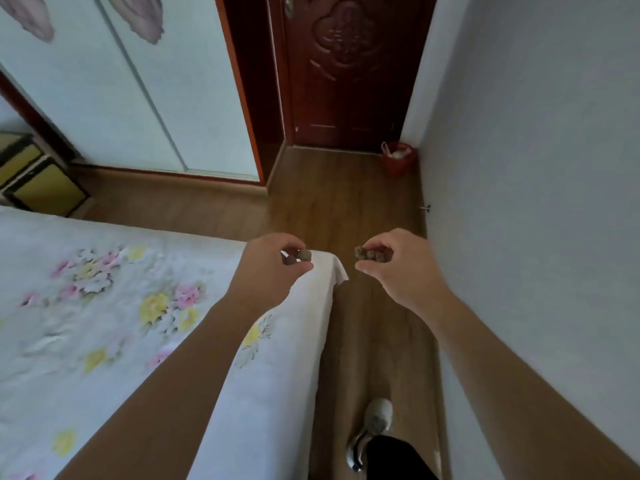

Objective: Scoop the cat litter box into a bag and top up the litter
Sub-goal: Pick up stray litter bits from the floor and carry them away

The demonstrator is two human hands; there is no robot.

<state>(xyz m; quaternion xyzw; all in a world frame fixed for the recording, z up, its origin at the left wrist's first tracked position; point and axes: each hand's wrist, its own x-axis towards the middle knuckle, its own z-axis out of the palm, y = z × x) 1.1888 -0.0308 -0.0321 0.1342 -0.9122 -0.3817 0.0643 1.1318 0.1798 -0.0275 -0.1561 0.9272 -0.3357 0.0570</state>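
Both arms are out at the corner of the bed (pixel 104 306). The left hand (pixel 268 268), above that corner, has its grip pinched tight round a couple of small round brown lumps (pixel 300 256). The right hand (pixel 398 268), just off the bed over the floor (pixel 346 202), pinches a crumbly brown clump (pixel 370 253) between thumb and fingertips. Well beyond the bed, a red bin (pixel 398 161) sits by the door (pixel 349 71).

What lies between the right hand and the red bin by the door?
Head view: only bare wood floor between the right hand, pinching clumps, and the bin.
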